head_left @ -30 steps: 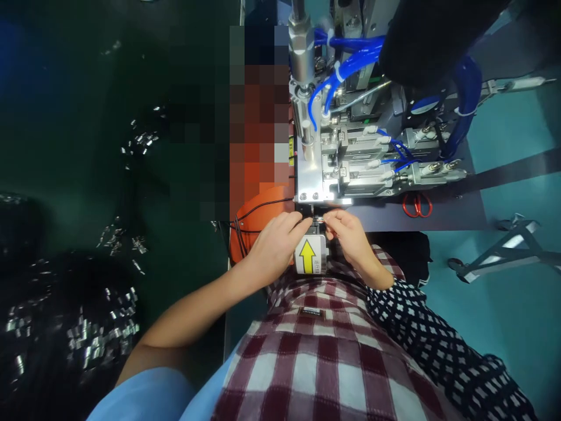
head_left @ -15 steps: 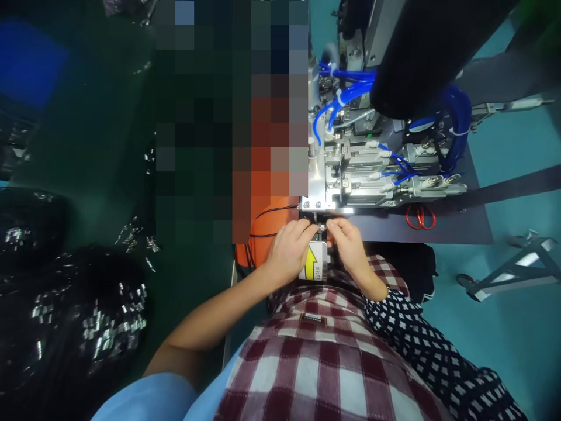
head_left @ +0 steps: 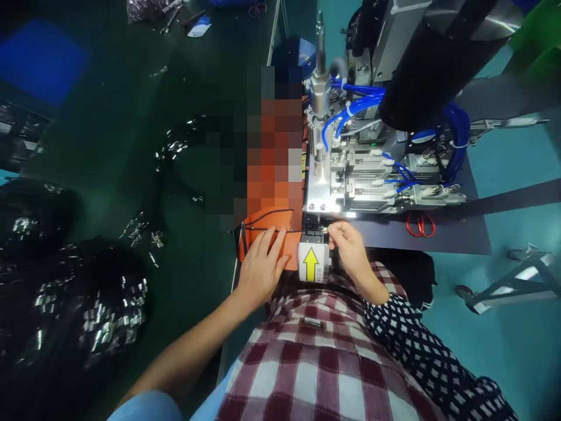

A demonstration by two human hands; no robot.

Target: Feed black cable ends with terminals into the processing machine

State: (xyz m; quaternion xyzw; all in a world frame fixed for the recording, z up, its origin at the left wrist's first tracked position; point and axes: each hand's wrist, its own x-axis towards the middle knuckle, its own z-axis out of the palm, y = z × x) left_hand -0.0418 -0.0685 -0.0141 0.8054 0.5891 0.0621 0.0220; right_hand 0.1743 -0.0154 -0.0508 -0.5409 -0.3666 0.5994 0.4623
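My right hand pinches the metal-looking end of a thin black cable at the front of the machine. The cable runs left from there across an orange sheet. My left hand lies over that sheet, fingers spread, with its fingertips touching or just beside the cable. Other black cables lie on the orange sheet and hang at its left edge. Between my hands, close to my apron, sits a white part with a yellow arrow pointing away from me.
Blue air hoses and a black cylinder rise above the machine. Red-handled scissors lie on the dark plate to the right. Bundles of black cables with shiny ends fill the left side. A wheeled metal stand is at far right.
My left hand has left the cable end and moved left onto the orange sheet, its fingers spreading. My right hand stays at the cable end. The view has shifted slightly.
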